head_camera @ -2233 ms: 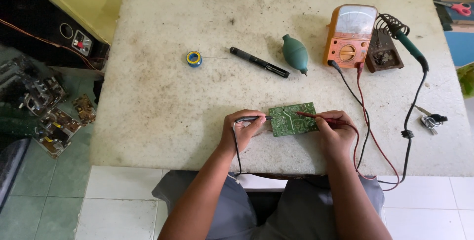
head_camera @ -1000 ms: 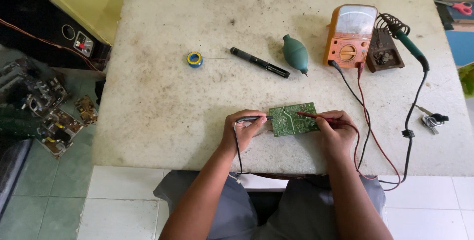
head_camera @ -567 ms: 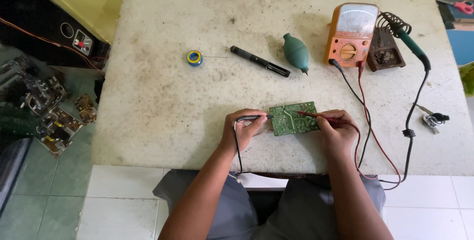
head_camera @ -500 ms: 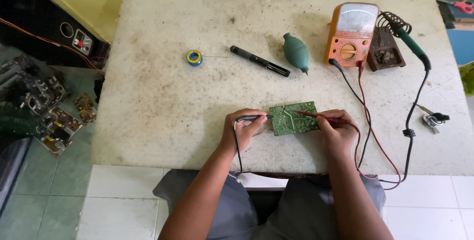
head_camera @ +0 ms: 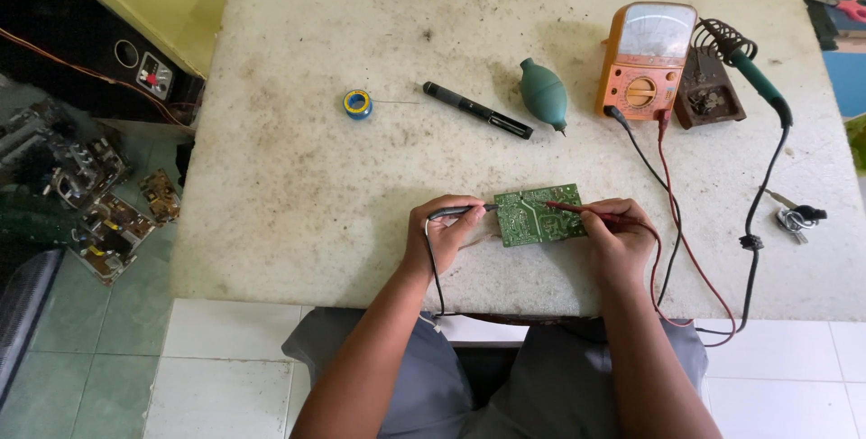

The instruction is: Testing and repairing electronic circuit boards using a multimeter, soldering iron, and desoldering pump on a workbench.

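Both hands sit low centre of frame at the near edge of the stained white worktable (head_camera: 298, 186). Left hand (head_camera: 439, 233) pinches the black test probe (head_camera: 460, 212), tip laid on the left edge of the green circuit board (head_camera: 539, 215). Right hand (head_camera: 616, 233) grips the red test probe (head_camera: 577, 212), tip on the board's right half. Board lies flat on the table between the two hands, solder side up. Black and red leads (head_camera: 672, 191) run from the probes up to the orange analog multimeter (head_camera: 645, 60), upper right of frame. Just right of the meter: soldering iron stand (head_camera: 708, 96) with the green-handled soldering iron (head_camera: 758, 83) resting in its coil. Left of the meter: green rubber blower bulb (head_camera: 543, 96), then a black pen-shaped tool (head_camera: 476, 110), then a small solder spool (head_camera: 357, 103). Keys (head_camera: 794, 218) lie at the right edge. Loose circuit boards (head_camera: 108, 222) lie on the floor, left of frame.
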